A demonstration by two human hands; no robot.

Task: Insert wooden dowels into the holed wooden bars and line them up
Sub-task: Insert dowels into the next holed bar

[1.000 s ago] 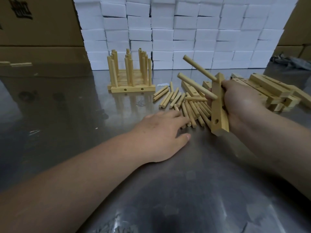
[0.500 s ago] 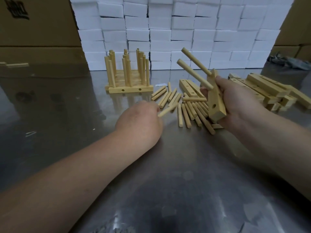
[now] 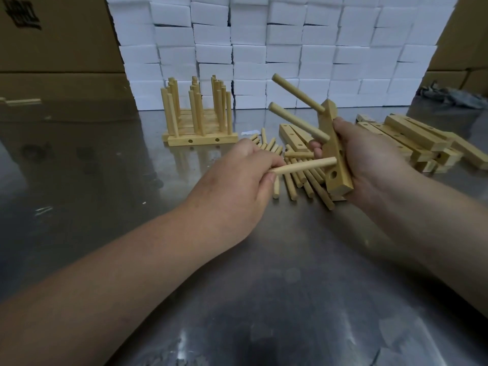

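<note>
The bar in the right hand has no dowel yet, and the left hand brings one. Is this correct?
Not quite: the head view shows two dowels already in the bar in the right hand; the left hand brings a third dowel.

Head-worn wide-angle view, directed forward and down over the table (image 3: pixel 303 299); left hand (image 3: pixel 232 186) and right hand (image 3: pixel 375 165) are framed near.

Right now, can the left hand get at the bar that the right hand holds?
Probably yes. The left hand pinches a dowel whose tip meets the bar below its two inserted dowels; nothing lies between. The right hand grips the bar higher up.
</note>
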